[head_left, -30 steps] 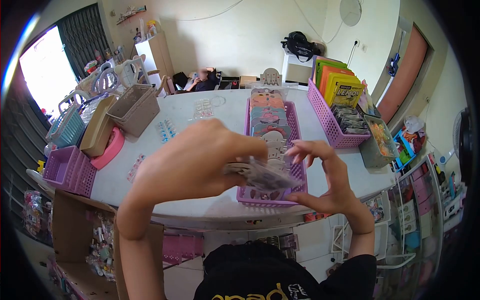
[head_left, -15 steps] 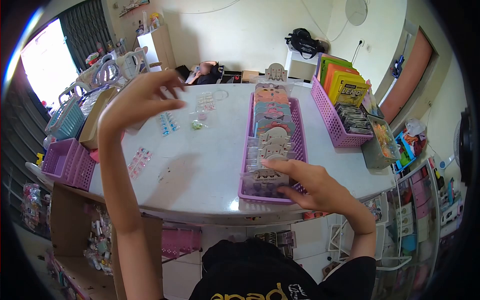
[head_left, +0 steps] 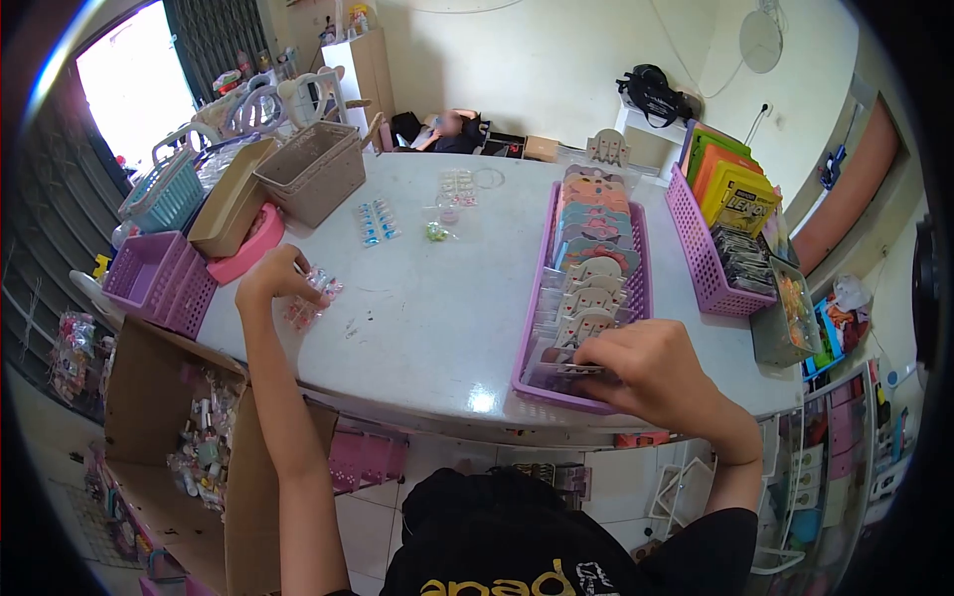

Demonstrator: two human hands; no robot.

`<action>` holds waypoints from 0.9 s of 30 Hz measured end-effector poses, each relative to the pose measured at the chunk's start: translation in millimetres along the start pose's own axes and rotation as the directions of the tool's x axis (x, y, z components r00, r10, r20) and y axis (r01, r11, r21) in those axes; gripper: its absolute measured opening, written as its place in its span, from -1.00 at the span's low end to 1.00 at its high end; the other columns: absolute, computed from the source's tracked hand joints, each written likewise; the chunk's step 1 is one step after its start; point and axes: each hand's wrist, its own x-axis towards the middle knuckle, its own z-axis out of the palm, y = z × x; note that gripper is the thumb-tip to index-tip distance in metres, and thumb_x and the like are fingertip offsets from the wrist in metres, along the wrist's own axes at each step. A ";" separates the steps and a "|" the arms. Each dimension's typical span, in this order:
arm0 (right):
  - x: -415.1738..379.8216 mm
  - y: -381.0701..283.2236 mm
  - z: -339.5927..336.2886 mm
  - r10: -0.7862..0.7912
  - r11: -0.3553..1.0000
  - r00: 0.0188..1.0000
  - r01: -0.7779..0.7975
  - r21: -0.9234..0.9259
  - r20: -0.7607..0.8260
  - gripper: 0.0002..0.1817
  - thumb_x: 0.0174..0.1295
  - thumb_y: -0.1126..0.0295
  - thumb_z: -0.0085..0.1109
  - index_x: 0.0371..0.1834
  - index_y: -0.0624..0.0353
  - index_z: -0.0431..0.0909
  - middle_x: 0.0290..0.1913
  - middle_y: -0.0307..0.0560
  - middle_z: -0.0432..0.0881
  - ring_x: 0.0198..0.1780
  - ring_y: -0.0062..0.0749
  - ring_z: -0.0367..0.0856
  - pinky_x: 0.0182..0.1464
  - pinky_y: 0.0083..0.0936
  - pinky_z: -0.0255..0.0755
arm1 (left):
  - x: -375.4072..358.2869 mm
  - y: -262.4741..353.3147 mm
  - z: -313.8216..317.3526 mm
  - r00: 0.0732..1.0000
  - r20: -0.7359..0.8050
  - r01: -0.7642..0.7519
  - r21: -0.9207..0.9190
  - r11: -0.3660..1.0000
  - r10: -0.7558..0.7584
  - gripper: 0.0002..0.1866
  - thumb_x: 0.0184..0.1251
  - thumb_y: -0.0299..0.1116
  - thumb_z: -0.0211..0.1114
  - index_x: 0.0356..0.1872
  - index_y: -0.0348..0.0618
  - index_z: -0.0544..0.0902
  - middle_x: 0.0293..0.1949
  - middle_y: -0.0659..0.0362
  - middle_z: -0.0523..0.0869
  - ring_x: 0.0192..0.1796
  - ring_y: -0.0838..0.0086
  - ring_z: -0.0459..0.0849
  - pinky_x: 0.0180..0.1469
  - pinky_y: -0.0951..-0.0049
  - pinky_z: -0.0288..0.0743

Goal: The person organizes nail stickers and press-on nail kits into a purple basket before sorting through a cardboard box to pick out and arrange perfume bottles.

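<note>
My left hand [head_left: 281, 278] is over the pink pack [head_left: 311, 301], which lies on the table [head_left: 427, 328] near the pink basket [head_left: 248, 245]; my fingertips touch it, but I cannot tell whether they grip it. My right hand [head_left: 651, 372] is at the near end of the long purple basket [head_left: 644, 268], thumb and fingers closed around the front packet [head_left: 566, 366], beside the upright cards [head_left: 596, 223].

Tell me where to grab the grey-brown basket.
Grip the grey-brown basket by its right rim, coming from above and right: it stands open-topped, with bare table on that side, while the tan container crowds its left.
</note>
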 end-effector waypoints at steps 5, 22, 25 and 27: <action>2.7 0.2 4.7 -0.086 0.994 0.986 0.076 -0.072 -0.142 -0.71 -0.15 0.36 0.23 -0.33 0.11 0.40 -0.54 -0.15 0.49 -0.48 -0.25 0.50 -0.49 -0.38 0.32 | -17.2 27.9 -11.0 0.983 0.089 -0.142 -0.167 0.976 0.159 -0.55 -0.40 -0.22 0.46 -0.40 -0.27 0.59 -0.50 0.16 0.59 -0.42 0.51 0.57 -0.31 0.54 0.41; 37.0 18.0 -10.1 0.202 0.794 0.863 0.132 0.593 -0.463 -0.37 -0.09 0.43 0.28 0.09 0.15 0.20 -0.38 -0.15 0.59 -0.41 -0.62 0.54 -0.40 -0.69 0.34 | -71.0 217.6 -21.9 0.449 -0.336 -0.751 -0.644 0.146 0.828 -0.63 -0.10 -0.38 0.40 -0.26 -0.34 0.53 -0.45 0.25 0.56 -0.29 0.68 0.51 -0.38 0.57 0.52; 32.9 19.6 -11.2 0.248 0.805 0.839 0.100 0.585 -0.485 -0.38 -0.06 0.51 0.23 0.11 0.14 0.16 -0.38 -0.13 0.60 -0.41 -0.64 0.55 -0.36 -0.71 0.36 | -58.3 208.7 -28.3 0.603 -0.198 -0.631 -0.711 0.310 0.773 -0.75 0.09 -0.30 0.23 -0.31 -0.29 0.53 -0.42 0.21 0.57 -0.28 0.62 0.56 -0.29 0.59 0.51; 28.8 22.2 -10.9 0.299 0.763 0.803 0.124 0.634 -0.516 -0.37 -0.05 0.52 0.21 0.12 0.14 0.14 -0.38 -0.12 0.60 -0.39 -0.62 0.55 -0.34 -0.70 0.37 | -24.4 189.2 -30.2 0.850 -0.109 -0.461 -0.627 0.628 0.516 -0.58 0.11 -0.09 0.19 -0.24 -0.32 0.50 -0.39 0.13 0.58 -0.28 0.50 0.58 -0.28 0.51 0.50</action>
